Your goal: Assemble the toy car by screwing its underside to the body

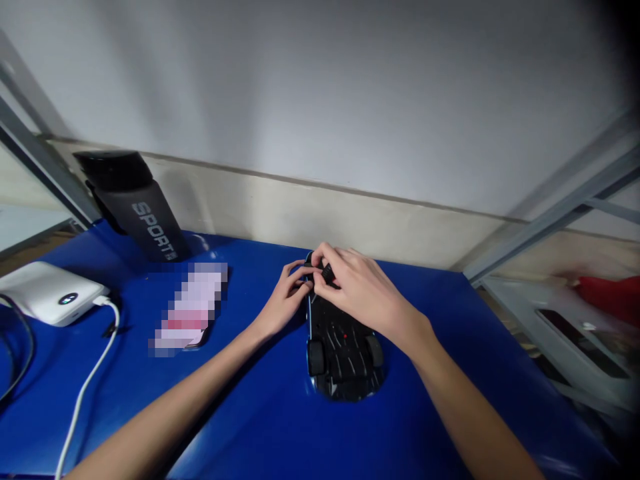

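A toy car (345,353) lies upside down on the blue tabletop, its black underside facing up and a thin blue edge showing along its left side. Two wheels stick out at its near end. The fingers of my left hand (286,297) are closed on the left edge of its far end. My right hand (367,287) arches over that same end, thumb and fingers pinching a small black ribbed piece (328,273) against the underside. Whether this piece is joined to the car I cannot tell. The far end is mostly hidden under my fingers.
On the left are a dark SPORT bottle (145,207), a phone (193,307) with a blurred screen, and a white power bank (53,293) with a white cable (87,383). A wall (320,120) rises behind the table (250,427). Metal frame bars (560,213) stand at the right.
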Motion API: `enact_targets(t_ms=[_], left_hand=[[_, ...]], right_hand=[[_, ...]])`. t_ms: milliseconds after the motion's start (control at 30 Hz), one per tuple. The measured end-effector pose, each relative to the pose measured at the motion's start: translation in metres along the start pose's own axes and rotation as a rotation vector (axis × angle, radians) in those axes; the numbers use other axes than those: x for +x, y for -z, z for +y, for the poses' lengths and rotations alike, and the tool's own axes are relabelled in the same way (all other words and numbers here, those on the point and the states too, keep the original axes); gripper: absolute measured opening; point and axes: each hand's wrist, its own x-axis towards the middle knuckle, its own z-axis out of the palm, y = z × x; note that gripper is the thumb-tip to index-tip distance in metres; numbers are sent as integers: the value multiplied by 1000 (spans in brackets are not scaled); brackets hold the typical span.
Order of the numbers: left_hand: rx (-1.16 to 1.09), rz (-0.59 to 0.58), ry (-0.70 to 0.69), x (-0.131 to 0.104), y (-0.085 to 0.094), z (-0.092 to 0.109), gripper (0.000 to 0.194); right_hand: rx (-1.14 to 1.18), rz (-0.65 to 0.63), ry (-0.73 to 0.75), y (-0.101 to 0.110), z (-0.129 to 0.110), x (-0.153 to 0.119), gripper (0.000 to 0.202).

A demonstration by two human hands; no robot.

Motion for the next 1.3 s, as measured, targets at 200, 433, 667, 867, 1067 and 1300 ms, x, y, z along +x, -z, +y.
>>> enact_targets(t_ms=[200,433,667,867,1067,1300], left_hand=[[-33,-5,-4,0,0,-1,31],[-25,7,5,1,0,-1,28],[-48,18,-26,1,-1,-6,30],[-43,9,-14,1,-1,-4,30],[-13,11,-21,2,-1,-5,30],[-31,12,-29,1,-1,-4,29]], right_hand=[[-2,-32,-13,2,-1,0,9],[-3,-1,37,0,-2,-1,9],[-6,-7,70,4,-5,-2,8],[3,-38,58,5,-6,-3,7],[37,-58,38,4,-6,-2,7],[18,-47,42,4,-5,-2,8]])
